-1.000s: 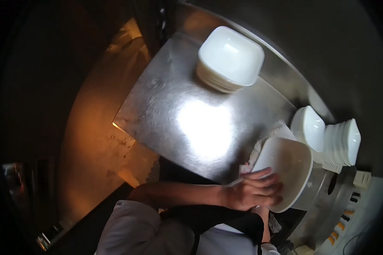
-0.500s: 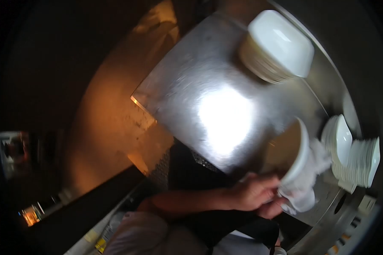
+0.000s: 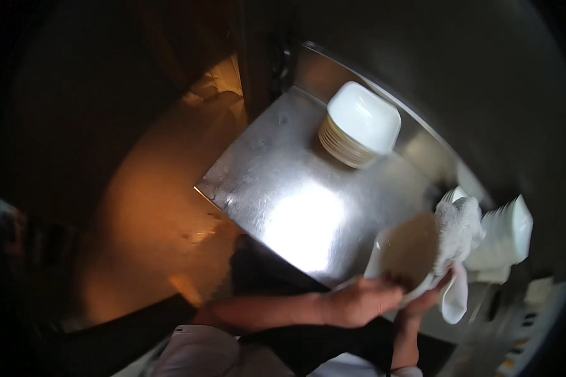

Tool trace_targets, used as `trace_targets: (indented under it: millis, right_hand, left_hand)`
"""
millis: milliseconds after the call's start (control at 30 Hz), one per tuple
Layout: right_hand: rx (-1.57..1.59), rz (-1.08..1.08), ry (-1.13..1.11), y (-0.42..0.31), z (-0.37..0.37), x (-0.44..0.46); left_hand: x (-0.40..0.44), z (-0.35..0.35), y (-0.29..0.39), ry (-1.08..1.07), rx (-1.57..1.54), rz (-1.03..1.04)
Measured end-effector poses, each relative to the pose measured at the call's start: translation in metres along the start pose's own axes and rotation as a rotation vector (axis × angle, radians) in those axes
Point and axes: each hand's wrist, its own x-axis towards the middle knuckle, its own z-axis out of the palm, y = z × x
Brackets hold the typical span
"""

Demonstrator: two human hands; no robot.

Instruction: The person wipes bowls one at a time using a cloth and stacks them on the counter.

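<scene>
A white bowl (image 3: 407, 248) is tilted on its side in front of me, its inside in shadow. My left hand (image 3: 361, 303) is closed on the bowl's near rim. Lower right, my right hand (image 3: 426, 300) has its fingers wrapped in a white cloth (image 3: 458, 231), which is bunched against the bowl's right side. One end of the cloth hangs below that hand. Part of the right hand's grip is hidden behind the bowl and cloth.
A stack of white squarish bowls (image 3: 363, 119) stands toward the back of the steel counter (image 3: 251, 157). More stacked white dishes (image 3: 506, 235) are at the right, partly behind the cloth. A brown floor (image 3: 151, 220) lies left of the counter edge.
The bowl has turned in my hands, so more of its inside faces me. The cloth has shifted up along its right side. The whole view has swung, with the bowl stack now lower and further left.
</scene>
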Motion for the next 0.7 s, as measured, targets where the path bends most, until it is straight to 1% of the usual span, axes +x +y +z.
trace_targets:
  millis: [33, 67, 133, 167, 200, 267, 300, 333, 400, 467, 500, 533, 567, 600, 633, 667, 700]
  right_hand:
    - [-0.067, 0.044, 0.113, -0.009, 0.000, 0.013]
    - [-0.131, 0.067, 0.179, -0.009, 0.004, 0.016]
    - [-0.242, 0.159, 0.274, 0.004, 0.017, -0.008]
    - [-0.264, 0.195, 0.292, 0.020, 0.022, -0.016]
    - [-0.271, 0.224, 0.317, 0.037, 0.023, -0.026]
    - [-0.255, 0.248, 0.317, 0.061, 0.018, -0.032]
    - [-0.216, 0.257, 0.309, 0.073, 0.000, -0.030]
    - [-0.168, 0.263, 0.285, 0.080, -0.008, -0.026]
    - [-0.037, 0.259, 0.225, 0.092, -0.016, -0.009]
    - [0.104, 0.241, 0.172, 0.101, -0.007, 0.013]
    - [0.098, 0.438, 0.260, 0.051, 0.007, 0.018]
    - [0.052, 0.371, 0.280, 0.033, 0.030, 0.029]
    - [0.004, 0.306, 0.302, 0.016, 0.052, 0.039]
    - [-0.090, -0.013, 0.255, 0.024, 0.069, 0.034]
    - [-0.269, -0.171, 0.247, 0.022, 0.074, 0.031]
    - [-0.448, -0.331, 0.265, 0.009, 0.084, 0.033]
    - [-0.712, -0.407, 0.143, -0.004, 0.076, 0.042]
  left_hand:
    - [0.004, -0.003, 0.006, 0.053, 0.035, 0.129]
    - [-0.006, 0.001, -0.007, 0.064, 0.078, 0.306]
    - [-0.009, -0.017, -0.004, 0.053, 0.199, 0.399]
    - [-0.007, -0.030, -0.004, 0.082, 0.175, 0.358]
    - [-0.004, -0.044, -0.008, 0.123, 0.375, 0.347]
    - [0.008, -0.056, -0.010, 0.242, 0.257, 0.239]
    - [0.022, -0.036, -0.010, 0.202, 0.164, 0.125]
    - [0.020, -0.029, -0.001, 0.109, 0.229, 0.065]
    - [0.026, -0.013, 0.023, 0.021, 0.288, -0.026]
    - [0.043, 0.000, 0.043, -0.133, 0.355, -0.142]
    - [0.039, 0.005, 0.037, -0.162, 0.347, -0.137]
    - [0.035, 0.005, 0.029, -0.143, 0.348, -0.116]
    - [0.045, -0.012, 0.019, -0.085, 0.302, -0.246]
    - [0.040, -0.017, 0.013, 0.001, 0.261, -0.375]
    - [0.032, -0.019, 0.011, 0.102, 0.205, -0.521]
    - [0.030, -0.015, -0.004, 0.236, -0.010, -0.365]
    - [0.027, -0.023, 0.005, 0.146, -0.057, -0.442]
